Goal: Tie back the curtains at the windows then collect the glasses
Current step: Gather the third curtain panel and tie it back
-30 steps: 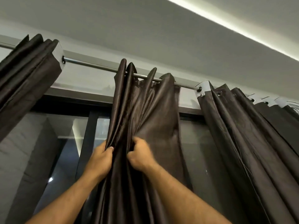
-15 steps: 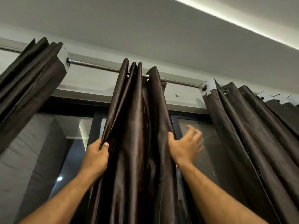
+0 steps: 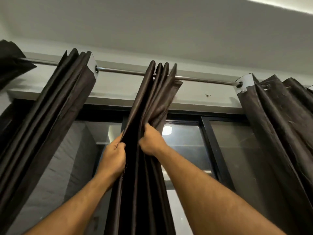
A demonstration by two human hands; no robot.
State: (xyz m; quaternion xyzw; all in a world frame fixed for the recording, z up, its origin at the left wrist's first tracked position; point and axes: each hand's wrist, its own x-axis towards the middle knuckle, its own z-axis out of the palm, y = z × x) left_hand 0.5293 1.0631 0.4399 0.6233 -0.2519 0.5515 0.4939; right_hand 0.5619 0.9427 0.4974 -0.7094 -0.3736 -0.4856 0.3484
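Arms stretch upward, left hand [image 3: 113, 156] and right hand [image 3: 151, 140] both fisted around the middle curtain [image 3: 152, 99].

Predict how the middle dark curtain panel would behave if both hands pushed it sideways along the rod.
The middle curtain panel looks floppy: it bunches into soft folds where the left hand and right hand grip it. Its sheen suggests smooth, possibly slippery fabric. Hung on the metal rod, it would probably slide, the lower part swaying behind.

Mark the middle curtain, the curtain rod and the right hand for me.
middle curtain [image 3: 153, 92], head view, on its gathered upper folds.
curtain rod [image 3: 122, 71], head view, on the bare metal stretch.
right hand [image 3: 149, 141], head view, on its back.
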